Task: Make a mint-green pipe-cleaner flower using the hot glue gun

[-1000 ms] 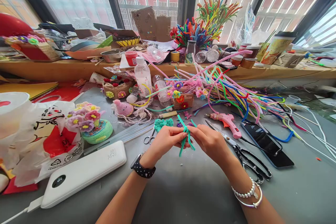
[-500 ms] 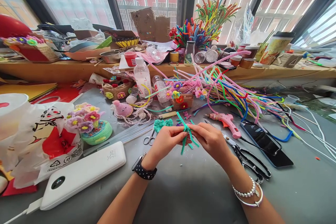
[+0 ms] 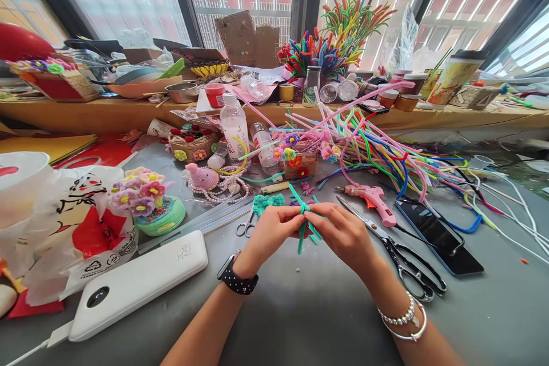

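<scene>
Between my two hands, above the grey table, are green pipe cleaners (image 3: 301, 237) crossed at a middle knot, their ends sticking out. My left hand (image 3: 274, 233) pinches them from the left, thumb against fingers. From the right, my right hand (image 3: 343, 233) pinches close to the same crossing, its fingertips nearly meeting the left ones. Just behind my left hand lies a curled green fuzzy piece (image 3: 266, 203). Small scissors (image 3: 246, 229) sit partly hidden beside that hand. Large black-handled scissors (image 3: 407, 260) rest to the right of my right hand.
A pink glue gun (image 3: 373, 200) and a phone (image 3: 441, 237) lie at right. Behind spreads a heap of coloured pipe cleaners (image 3: 381, 148). At left are a white power bank (image 3: 139, 286), a plastic bag (image 3: 92, 223) and a flower ornament (image 3: 158, 214). Bottles (image 3: 234, 126) stand farther back.
My right hand has shifted slightly left, its fingers closing nearer to the crossing of the green pipe cleaners. My left hand keeps its pinch. The view has moved slightly.
</scene>
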`<state>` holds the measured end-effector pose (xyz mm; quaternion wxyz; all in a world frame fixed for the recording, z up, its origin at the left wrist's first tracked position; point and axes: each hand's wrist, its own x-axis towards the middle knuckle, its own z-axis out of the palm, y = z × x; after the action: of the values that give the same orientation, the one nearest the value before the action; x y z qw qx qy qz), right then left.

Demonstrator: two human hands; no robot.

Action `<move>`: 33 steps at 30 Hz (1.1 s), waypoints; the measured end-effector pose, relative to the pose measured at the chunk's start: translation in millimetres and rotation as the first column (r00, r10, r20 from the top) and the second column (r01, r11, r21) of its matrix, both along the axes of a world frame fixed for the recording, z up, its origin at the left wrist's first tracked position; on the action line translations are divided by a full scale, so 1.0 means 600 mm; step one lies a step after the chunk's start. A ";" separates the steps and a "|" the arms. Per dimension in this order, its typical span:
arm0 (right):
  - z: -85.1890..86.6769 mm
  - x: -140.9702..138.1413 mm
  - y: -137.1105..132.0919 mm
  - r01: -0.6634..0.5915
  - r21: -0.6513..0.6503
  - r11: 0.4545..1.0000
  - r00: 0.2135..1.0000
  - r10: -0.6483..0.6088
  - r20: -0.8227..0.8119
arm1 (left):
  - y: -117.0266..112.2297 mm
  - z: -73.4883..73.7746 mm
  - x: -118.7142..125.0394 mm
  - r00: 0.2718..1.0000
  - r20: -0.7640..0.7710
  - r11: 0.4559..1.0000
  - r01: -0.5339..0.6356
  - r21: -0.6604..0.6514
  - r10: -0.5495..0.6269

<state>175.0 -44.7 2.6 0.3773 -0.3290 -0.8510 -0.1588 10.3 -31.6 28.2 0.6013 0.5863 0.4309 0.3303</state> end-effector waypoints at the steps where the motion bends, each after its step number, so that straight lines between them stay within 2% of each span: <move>1: 0.001 0.000 0.000 -0.004 -0.007 1.000 1.000 0.004 -0.018 | 0.000 -0.001 0.000 1.000 0.004 1.000 -0.005 0.000 0.005; 5: 0.006 -0.005 0.001 -0.002 -0.008 1.000 0.997 0.002 -0.082 | 0.002 -0.010 0.003 0.999 -0.013 0.997 -0.045 0.064 0.046; 10: 0.004 -0.011 0.000 0.008 -0.027 1.000 0.985 -0.013 -0.171 | 0.000 -0.018 0.008 0.976 -0.182 0.952 -0.062 0.299 0.121; 13: -0.001 -0.013 -0.001 0.015 -0.100 0.995 0.967 -0.040 -0.252 | -0.002 -0.017 0.010 0.955 -0.249 0.911 -0.047 0.410 0.161; 16: -0.002 -0.016 -0.004 0.007 -0.227 0.974 0.918 -0.096 -0.384 | -0.003 -0.017 0.011 0.947 -0.278 0.872 -0.006 0.489 0.163; 19: 0.002 -0.020 -0.007 -0.067 -0.425 0.902 0.820 -0.193 -0.539 | -0.004 -0.020 0.012 0.922 -0.340 0.812 0.048 0.581 0.188; 22: 0.005 -0.024 -0.006 -0.219 -0.585 0.781 0.673 -0.314 -0.670 | -0.004 -0.026 0.012 0.895 -0.373 0.737 0.078 0.671 0.245; 25: 0.006 -0.023 -0.001 -0.390 -0.632 0.670 0.538 -0.391 -0.746 | -0.004 -0.034 0.012 0.891 -0.341 0.643 0.075 0.762 0.299; 29: 0.006 -0.020 0.008 -0.579 -0.623 0.526 0.409 -0.474 -0.780 | -0.002 -0.044 0.013 0.891 -0.291 0.478 0.098 0.873 0.348; 31: 0.006 -0.021 0.010 -0.617 -0.614 0.492 0.362 -0.515 -0.777 | -0.001 -0.046 0.014 0.892 -0.274 0.422 0.107 0.900 0.359; 33: 0.006 -0.022 0.009 -0.606 -0.602 0.520 0.342 -0.513 -0.787 | -0.001 -0.046 0.016 0.890 -0.268 0.425 0.096 0.900 0.368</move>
<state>162.0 -39.0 5.9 0.5801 -0.4613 -0.4326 0.5133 19.9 -32.4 0.4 0.0580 0.8327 0.3567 0.4195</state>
